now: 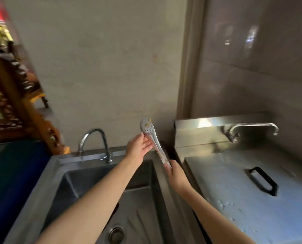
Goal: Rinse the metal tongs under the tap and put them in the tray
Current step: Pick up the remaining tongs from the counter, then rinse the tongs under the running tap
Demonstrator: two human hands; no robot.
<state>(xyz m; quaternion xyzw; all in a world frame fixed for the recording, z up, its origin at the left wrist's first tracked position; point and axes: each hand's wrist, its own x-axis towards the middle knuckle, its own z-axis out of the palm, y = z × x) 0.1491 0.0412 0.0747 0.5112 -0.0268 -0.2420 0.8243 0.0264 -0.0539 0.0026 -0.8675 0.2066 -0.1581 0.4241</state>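
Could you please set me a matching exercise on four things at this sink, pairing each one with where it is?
Things
1. metal tongs
2. gooseneck tap
3. drain
4. black handle

Places
A. in the floor of the sink
B. on the flat steel cover at the right
C. held up between the left hand and the right hand, perforated head uppermost
D. at the sink's back rim, left of both hands

Pairs: 1-C, 2-D, 3-A, 4-B
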